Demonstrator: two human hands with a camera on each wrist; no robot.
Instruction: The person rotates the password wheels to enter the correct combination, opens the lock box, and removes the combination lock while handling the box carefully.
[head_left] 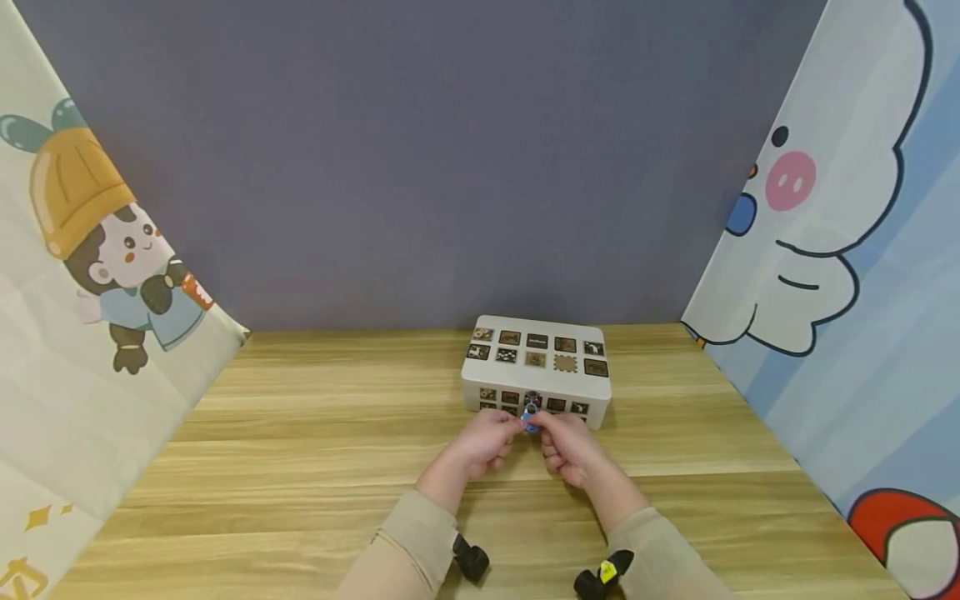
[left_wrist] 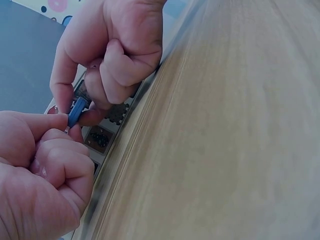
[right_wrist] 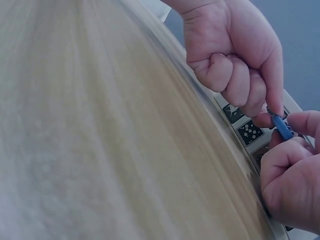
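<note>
A small blue padlock point(head_left: 532, 427) hangs at the front of a white box point(head_left: 534, 375) with a lid. Small number dials appear to line the padlock's edge point(right_wrist: 283, 127). From the left, my left hand point(head_left: 486, 437) pinches the padlock between thumb and index finger. My right hand point(head_left: 572, 446) pinches it from the opposite side in the same way. The other fingers of both hands are curled into the palms. In the wrist views, the fingertips cover part of the padlock and of the box front.
The box stands on a wood-grain table point(head_left: 337, 433), near its back edge. A dark grey panel point(head_left: 450, 167) rises behind it. Cartoon-printed cloths hang at the left point(head_left: 60, 317) and right point(head_left: 847, 208). Black devices are strapped at the left point(head_left: 471, 560) and right point(head_left: 600, 579) wrists.
</note>
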